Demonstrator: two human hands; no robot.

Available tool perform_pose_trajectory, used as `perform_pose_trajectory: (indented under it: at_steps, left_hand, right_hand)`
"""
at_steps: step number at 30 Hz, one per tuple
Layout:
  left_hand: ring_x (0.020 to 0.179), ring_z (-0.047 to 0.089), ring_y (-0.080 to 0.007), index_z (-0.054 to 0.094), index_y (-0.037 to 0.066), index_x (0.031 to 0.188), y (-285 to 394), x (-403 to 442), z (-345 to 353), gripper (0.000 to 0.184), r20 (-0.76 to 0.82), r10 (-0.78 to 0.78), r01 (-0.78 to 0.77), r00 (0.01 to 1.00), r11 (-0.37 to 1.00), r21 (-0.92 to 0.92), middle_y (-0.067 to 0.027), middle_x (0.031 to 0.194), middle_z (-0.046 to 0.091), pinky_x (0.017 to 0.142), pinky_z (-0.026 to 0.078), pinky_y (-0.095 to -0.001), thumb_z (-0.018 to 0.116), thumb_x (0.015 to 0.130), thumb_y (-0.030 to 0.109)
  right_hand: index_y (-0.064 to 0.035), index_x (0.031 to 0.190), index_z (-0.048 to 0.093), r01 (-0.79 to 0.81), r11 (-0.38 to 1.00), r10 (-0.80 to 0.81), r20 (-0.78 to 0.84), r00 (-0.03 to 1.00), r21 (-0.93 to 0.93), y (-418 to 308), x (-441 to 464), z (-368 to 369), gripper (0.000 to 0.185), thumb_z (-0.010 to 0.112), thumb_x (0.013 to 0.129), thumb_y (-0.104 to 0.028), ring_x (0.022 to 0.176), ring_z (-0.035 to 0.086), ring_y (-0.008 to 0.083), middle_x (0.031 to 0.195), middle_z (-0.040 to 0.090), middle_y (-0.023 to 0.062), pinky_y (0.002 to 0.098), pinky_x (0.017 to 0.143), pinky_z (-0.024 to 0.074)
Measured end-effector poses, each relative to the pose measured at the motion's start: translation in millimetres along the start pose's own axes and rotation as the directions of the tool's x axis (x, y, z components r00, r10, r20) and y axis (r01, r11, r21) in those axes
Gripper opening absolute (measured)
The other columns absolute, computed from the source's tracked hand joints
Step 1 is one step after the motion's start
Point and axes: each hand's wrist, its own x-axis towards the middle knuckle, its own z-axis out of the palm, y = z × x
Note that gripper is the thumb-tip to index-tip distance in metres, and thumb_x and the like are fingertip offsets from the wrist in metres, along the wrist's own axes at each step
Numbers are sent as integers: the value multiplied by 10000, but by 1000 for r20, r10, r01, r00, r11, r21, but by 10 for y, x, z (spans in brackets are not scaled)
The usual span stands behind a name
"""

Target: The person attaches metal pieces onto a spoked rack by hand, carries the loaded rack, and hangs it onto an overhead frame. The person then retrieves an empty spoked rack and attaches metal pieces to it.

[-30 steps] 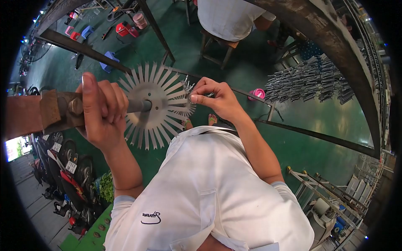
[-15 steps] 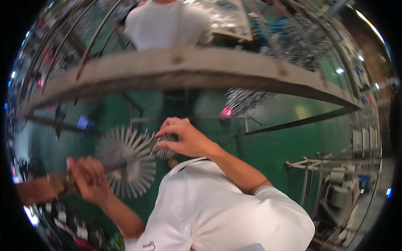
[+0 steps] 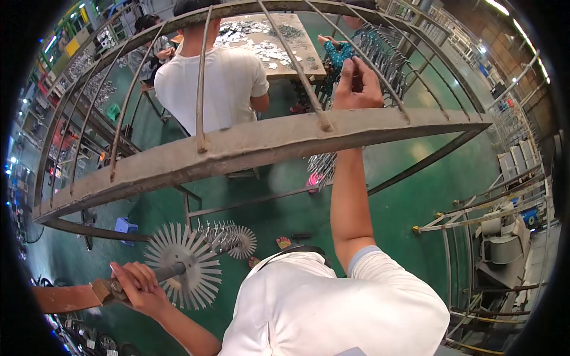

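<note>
My left hand point(image 3: 141, 289) is closed round the end of a metal shaft point(image 3: 171, 272), beside a rusty brown bar point(image 3: 62, 299). A large slotted metal disc point(image 3: 184, 266) sits on this shaft, its flat teeth spreading outward. Behind it are small shiny metal pieces point(image 3: 217, 236) and a smaller toothed disc point(image 3: 242, 242). My right hand point(image 3: 358, 86) is raised beyond the flat front bar of a metal frame point(image 3: 261, 139), which crosses in front of the forearm. Its fingers are curled together near a thin upright rod; what they hold, if anything, cannot be made out.
Beyond the frame, a person in a white shirt point(image 3: 205, 89) sits at a table point(image 3: 309, 62) with flat metal pieces. Another person's patterned sleeve point(image 3: 339, 54) is near hanging metal parts point(image 3: 380, 53). A blue stool point(image 3: 125, 229) stands left, a metal cart point(image 3: 445, 234) right.
My right hand has gone from beside the small toothed disc up and forward past the frame's front bar. My left hand stays at the shaft. The view has tilted up, showing more table.
</note>
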Motion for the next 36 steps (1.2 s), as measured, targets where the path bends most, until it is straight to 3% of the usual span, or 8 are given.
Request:
perform_pose_trajectory:
  at_steps: [3, 6, 7, 11, 14, 21, 30, 36]
  left_hand:
    - [374, 196, -58, 277, 144, 599, 1, -19, 7, 478, -6, 18, -18, 1000, 1000, 17, 20, 476, 262, 357, 196, -226, 414, 1044, 255]
    - [375, 193, -52, 269, 145, 600, -34, -31, -8, 476, -26, 21, -20, 999, 999, 33, 25, 479, 256, 358, 189, -220, 404, 1047, 239]
    - [375, 193, -52, 270, 145, 601, -49, -33, -66, 476, -17, 28, -28, 999, 999, 40, 26, 479, 255, 358, 189, -220, 405, 1047, 239]
    - [379, 199, -53, 285, 137, 610, -83, -22, -85, 466, 0, 34, -34, 999, 998, 59, 27, 484, 256, 361, 194, -224, 409, 1046, 243]
    - [385, 206, -54, 298, 129, 619, -118, -7, -114, 456, 19, 16, -16, 1000, 1000, 22, 25, 489, 260, 366, 196, -225, 415, 1045, 242]
    - [402, 204, -77, 308, 132, 606, -116, 7, -154, 476, 81, -27, 23, 996, 998, 52, 17, 505, 241, 399, 232, -247, 413, 1046, 279]
    - [386, 203, -62, 279, 142, 604, -143, 24, -127, 471, 32, -23, 23, 999, 1000, -5, 19, 489, 257, 370, 205, -224, 389, 1051, 241]
    - [388, 206, -69, 274, 143, 601, -133, 40, -124, 476, 36, -27, 27, 999, 1000, 5, 14, 487, 257, 375, 208, -232, 410, 1045, 249]
  right_hand:
    - [-26, 1067, 686, -20, 993, 21, -2, 1000, 116, 77, -76, -102, 235, 674, 906, -196, 576, 486, 91, 726, 583, 15, 226, 559, 445]
    - [16, 1092, 662, 80, 982, -40, -229, 973, 169, 212, -247, -215, 225, 654, 918, -127, 611, 503, 90, 774, 598, 24, 218, 625, 468]
    - [70, 1094, 633, 158, 886, -22, -301, 953, 436, 288, -234, -242, 231, 655, 907, -63, 655, 517, 99, 836, 600, 41, 232, 686, 486]
    - [35, 995, 688, 229, 973, -222, -438, 871, -38, 443, 83, -410, 173, 720, 841, -40, 694, 517, 122, 794, 543, 29, 279, 628, 441]
    - [0, 942, 715, 58, 965, -154, -375, 914, -256, 299, 229, -560, 148, 733, 847, -112, 665, 459, 125, 784, 497, 18, 289, 590, 394]
    - [-10, 898, 731, 35, 995, -56, -247, 967, -90, 318, 353, -687, 199, 758, 832, -195, 662, 407, 126, 747, 410, -5, 302, 580, 365]
    - [55, 849, 712, 138, 990, -135, -374, 918, -19, 259, 326, -719, 195, 772, 817, -128, 683, 526, 174, 720, 586, 55, 328, 646, 449]
    - [60, 851, 713, 50, 994, -12, -352, 936, 99, 176, 208, -768, 166, 763, 821, -96, 611, 553, 129, 732, 671, 72, 304, 570, 451]
